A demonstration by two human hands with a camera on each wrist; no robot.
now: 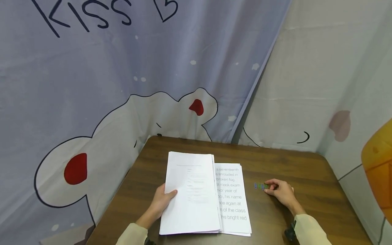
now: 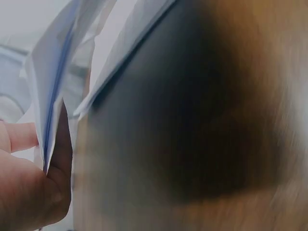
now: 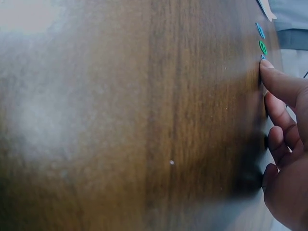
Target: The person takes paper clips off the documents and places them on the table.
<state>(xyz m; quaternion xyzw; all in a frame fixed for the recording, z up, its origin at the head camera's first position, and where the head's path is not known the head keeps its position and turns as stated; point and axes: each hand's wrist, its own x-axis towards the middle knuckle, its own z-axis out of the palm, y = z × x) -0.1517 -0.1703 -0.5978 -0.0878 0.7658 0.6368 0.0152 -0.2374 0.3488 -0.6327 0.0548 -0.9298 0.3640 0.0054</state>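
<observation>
My left hand (image 1: 162, 201) grips a stack of printed paper (image 1: 190, 197) by its left edge, thumb on top and fingers beneath. In the left wrist view, that held paper (image 2: 50, 91) stands apart from another sheet edge (image 2: 130, 43). A second stack with large print (image 1: 232, 204) lies partly under it on the right. Farther right, a short row of blue and green paper clips (image 1: 259, 186) lies on the table. At the row's right end, my right hand (image 1: 282, 194) pinches a green paper clip (image 1: 265, 186) between thumb and index finger; the right wrist view hides this clip.
The brown wooden table (image 1: 318, 183) has rounded far corners. Behind it hangs a printed curtain (image 1: 159, 68) with lettering and a cartoon figure, and a pale curtain (image 1: 306, 85) closes off the right side.
</observation>
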